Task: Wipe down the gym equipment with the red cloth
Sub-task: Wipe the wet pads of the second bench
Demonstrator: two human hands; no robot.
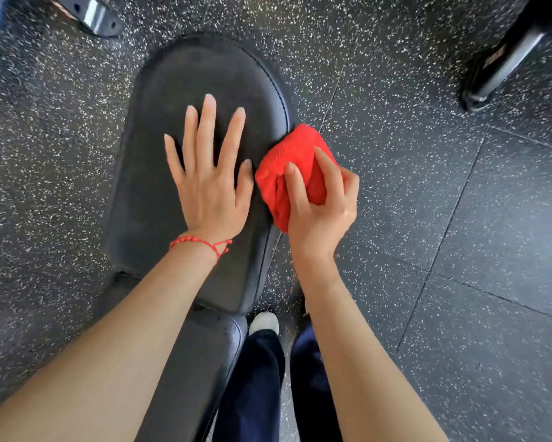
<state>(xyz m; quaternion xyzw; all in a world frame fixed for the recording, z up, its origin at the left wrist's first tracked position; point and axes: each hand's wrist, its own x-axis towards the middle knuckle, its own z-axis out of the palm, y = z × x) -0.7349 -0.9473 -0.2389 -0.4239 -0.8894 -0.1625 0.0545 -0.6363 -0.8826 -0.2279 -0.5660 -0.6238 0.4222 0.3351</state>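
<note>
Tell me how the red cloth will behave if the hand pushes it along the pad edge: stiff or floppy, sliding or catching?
The cloth is bunched with folds under the right hand, so it is probably soft and floppy, and light. Its weave looks textured, so it may drag a little on the smooth black pad. It overhangs the pad's right edge, so loose parts could droop.

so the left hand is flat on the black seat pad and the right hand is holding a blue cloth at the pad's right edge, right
Not quite: the cloth is red, not blue. The head view shows the left hand flat on the black seat pad, fingers spread, while the right hand holds the bunched red cloth at the pad's right edge.
</note>
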